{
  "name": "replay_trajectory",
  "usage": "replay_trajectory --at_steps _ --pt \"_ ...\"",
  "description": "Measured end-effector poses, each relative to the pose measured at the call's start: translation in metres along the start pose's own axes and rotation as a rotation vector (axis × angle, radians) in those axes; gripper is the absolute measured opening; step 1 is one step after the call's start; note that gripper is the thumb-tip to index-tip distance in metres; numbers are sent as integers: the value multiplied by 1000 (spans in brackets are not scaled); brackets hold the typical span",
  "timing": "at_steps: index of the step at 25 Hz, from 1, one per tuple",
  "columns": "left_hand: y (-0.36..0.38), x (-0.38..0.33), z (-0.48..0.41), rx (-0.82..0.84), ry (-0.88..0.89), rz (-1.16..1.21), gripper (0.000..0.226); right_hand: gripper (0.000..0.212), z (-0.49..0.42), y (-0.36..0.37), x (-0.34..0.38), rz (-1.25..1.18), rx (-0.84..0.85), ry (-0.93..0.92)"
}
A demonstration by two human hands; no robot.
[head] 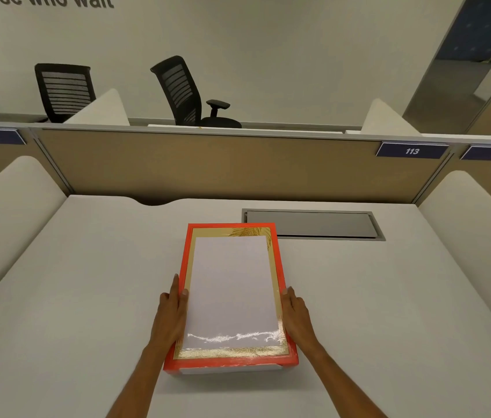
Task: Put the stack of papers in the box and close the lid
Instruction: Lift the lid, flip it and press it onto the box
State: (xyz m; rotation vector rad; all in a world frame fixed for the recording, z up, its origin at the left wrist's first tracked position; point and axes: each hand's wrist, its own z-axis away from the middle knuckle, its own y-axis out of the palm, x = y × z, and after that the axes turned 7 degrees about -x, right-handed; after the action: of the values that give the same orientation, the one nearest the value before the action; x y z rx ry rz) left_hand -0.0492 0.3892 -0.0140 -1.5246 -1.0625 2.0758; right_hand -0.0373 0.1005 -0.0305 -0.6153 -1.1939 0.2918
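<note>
An orange-red box with a gold-patterned inner surface lies flat on the white desk, straight in front of me. A white stack of papers rests inside its orange frame, turned slightly askew. A white edge shows under the box's near side. My left hand presses flat against the box's left side, its thumb over the rim at the paper's edge. My right hand holds the right side. I cannot tell whether a lid is on.
A grey cable hatch is set into the desk just behind and right of the box. A tan partition closes the far edge, with white curved dividers on both sides. Black office chairs stand beyond.
</note>
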Motion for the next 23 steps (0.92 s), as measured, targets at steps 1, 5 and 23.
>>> replay_trajectory --at_steps 1,5,23 --pt "1 0 0 -2 2 -6 62 49 0 0 -1 -4 5 -1" --pt "4 0 1 -6 -2 -32 62 60 0 -1 1 12 69 32" --pt "20 -30 -30 -55 476 -434 99 78 -21 30 42 641 -27 -519"
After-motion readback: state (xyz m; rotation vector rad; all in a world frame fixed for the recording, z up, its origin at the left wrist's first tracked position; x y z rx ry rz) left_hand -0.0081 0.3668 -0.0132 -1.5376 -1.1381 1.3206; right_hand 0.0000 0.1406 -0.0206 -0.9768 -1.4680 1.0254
